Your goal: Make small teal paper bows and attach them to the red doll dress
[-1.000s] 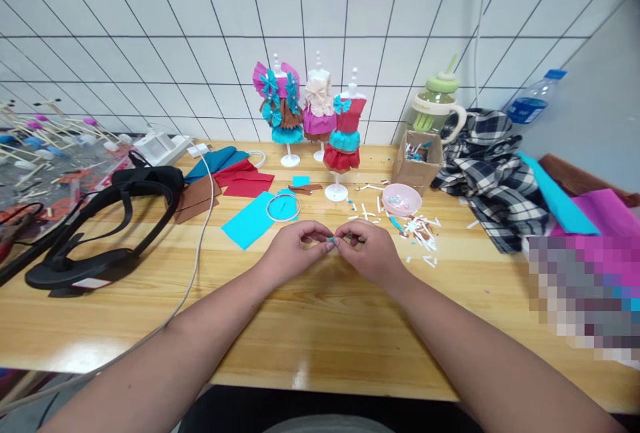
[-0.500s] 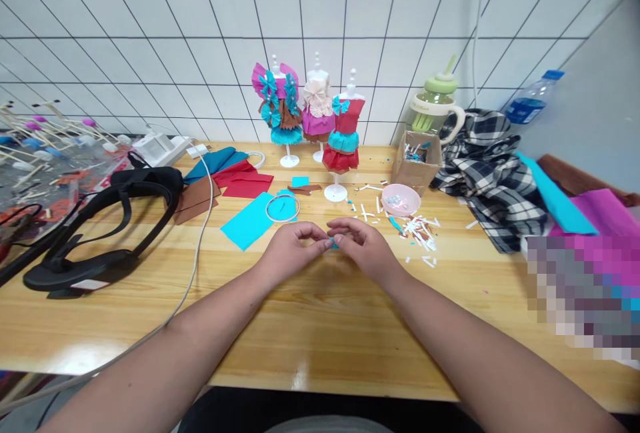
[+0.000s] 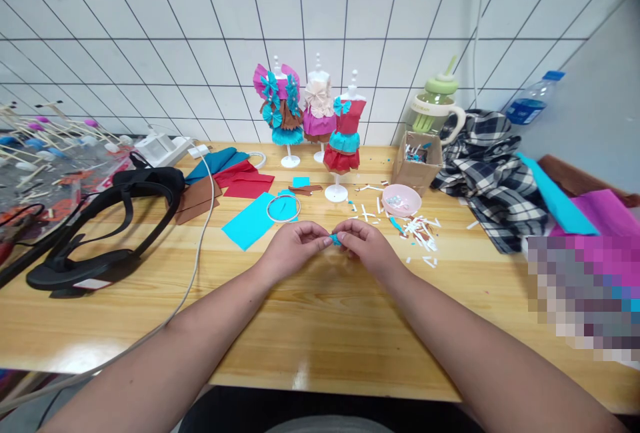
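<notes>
Head view: a blue scrap (image 3: 335,240) is pinched between left hand (image 3: 294,250) and right hand (image 3: 371,248), its long axis unclear.

Bare forearms (image 3: 200,330), dark clothing (image 3: 225,412) below

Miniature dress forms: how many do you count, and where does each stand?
3: the purple-shouldered dress form at left, the cream-topped dress form in the middle, and the red-topped dress form at right, nearest the camera.

Open tabletop (image 3: 330,333) nearside, front mannequin (image 3: 349,116) seemingly obstructive
</notes>
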A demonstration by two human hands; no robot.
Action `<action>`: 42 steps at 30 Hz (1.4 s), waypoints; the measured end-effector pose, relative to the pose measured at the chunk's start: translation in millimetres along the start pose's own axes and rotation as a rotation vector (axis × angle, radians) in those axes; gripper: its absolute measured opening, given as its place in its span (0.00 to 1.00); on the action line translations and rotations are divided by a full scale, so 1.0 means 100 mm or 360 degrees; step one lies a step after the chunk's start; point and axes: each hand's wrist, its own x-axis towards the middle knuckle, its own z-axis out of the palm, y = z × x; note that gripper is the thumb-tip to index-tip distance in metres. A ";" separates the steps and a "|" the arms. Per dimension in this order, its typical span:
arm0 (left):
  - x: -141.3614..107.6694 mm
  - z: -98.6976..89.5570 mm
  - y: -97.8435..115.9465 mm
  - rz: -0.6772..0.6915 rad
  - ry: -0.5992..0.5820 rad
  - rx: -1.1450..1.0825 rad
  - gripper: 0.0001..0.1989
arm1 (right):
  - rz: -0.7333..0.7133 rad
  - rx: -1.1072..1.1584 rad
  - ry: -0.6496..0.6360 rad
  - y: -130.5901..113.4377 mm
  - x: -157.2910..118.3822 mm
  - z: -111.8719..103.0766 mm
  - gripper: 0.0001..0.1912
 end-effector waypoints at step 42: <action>-0.01 0.05 -0.01 -0.0002 0.0034 -0.0191 0.13 | -0.0219 -0.0059 0.0157 0.05 -0.03 0.05 0.11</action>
